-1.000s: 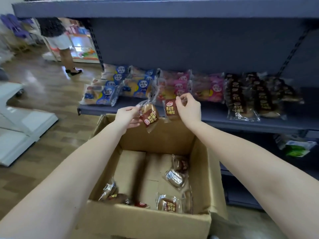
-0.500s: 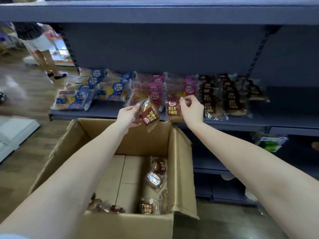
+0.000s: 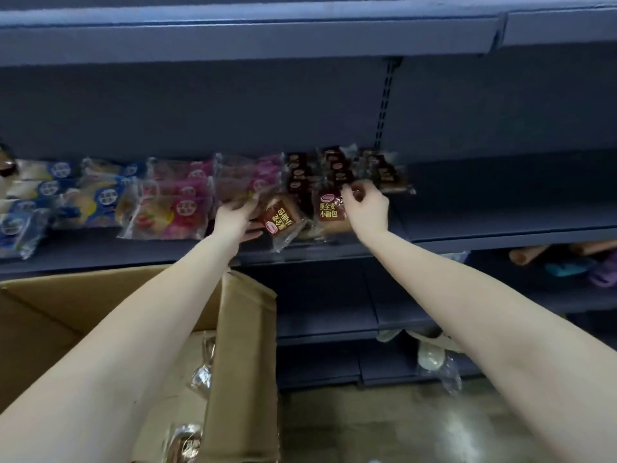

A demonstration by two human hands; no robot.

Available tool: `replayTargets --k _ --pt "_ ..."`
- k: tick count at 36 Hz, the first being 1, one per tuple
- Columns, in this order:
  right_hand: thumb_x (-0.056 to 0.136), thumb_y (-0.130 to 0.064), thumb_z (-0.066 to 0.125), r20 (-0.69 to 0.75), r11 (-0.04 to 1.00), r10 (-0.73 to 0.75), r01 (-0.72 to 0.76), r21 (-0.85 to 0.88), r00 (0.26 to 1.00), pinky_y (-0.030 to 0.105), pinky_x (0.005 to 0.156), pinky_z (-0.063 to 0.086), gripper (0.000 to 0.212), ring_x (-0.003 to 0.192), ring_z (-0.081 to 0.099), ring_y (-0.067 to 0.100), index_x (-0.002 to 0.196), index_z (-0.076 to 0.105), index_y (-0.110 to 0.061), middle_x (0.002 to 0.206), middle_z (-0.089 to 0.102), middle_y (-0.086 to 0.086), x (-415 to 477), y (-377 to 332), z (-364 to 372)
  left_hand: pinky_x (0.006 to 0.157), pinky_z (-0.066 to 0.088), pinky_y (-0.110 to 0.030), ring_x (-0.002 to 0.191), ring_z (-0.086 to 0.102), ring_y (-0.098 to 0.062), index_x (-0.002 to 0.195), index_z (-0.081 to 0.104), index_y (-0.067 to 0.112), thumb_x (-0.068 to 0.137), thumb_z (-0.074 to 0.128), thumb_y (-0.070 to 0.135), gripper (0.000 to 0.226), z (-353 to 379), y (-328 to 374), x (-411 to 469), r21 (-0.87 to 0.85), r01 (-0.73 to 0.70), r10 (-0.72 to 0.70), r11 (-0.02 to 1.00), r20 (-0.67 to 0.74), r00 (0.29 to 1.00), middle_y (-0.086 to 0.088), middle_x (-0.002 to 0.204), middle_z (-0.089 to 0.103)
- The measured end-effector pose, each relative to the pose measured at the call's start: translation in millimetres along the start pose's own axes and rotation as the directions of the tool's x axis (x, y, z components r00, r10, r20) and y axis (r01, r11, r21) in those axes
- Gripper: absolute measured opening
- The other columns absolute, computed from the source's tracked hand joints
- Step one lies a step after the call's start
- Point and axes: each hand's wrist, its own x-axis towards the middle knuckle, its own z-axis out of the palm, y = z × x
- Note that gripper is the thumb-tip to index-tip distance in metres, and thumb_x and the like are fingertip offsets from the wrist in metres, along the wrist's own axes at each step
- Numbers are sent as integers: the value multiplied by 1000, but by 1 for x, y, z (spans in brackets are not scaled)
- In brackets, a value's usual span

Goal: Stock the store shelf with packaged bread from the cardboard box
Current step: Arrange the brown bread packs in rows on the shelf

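The open brown cardboard box sits lower left. Above it, the left hand grips 1 tilted brown-labelled bread packet. Just beside, the right hand pinches the top corner of 1 upright brown-labelled bread packet on the dark blue metal shelf.

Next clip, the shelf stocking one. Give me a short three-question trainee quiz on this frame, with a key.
1. True or false: the left hand holds a tilted brown packet, while the right hand pinches an upright brown packet.
2. On the shelf, the packs just left of the pink packs are: A) blue B) brown C) green.
3. Short answer: are any bread packets visible inside the cardboard box?

Key: 1 true; 2 A; 3 yes.
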Motion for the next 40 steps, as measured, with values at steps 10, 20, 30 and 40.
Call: replayTargets --k 10,20,30,40 --pt "91 -26 55 -64 1000 1 -1 6 998 16 61 32 23 77 53 15 103 64 -8 92 63 3 50 37 -68 62 54 -25 72 62 -12 117 54 9 93 58 38 37 100 11 7 146 -64 53 987 75 996 -6 101 62" --pt "92 -31 57 -136 999 25 -28 -18 990 19 66 38 25 83 58 16 102 63 -9 89 63 0 92 90 -146 55 56 -19 72 64 -12 123 56 7 93 60 37 43 204 17 11 214 -122 81 969 191 978 -4 98 65" --pt "91 -37 58 -223 997 62 -73 -39 973 23 71 42 29 85 61 18 103 59 -11 90 63 -1 117 132 -194 55 55 -17 70 64 -12 127 54 5 95 55 36 43 277 1 1 269 -127 18 955 373 928 -3 89 63" --pt "92 -39 57 -306 983 139 -169 -76 942 23 71 39 30 82 55 14 105 58 -12 89 59 -4 110 176 -239 64 52 -25 75 63 -13 136 46 11 99 49 34 44 329 -10 0 347 -118 -53 931 447 893 -6 104 61"
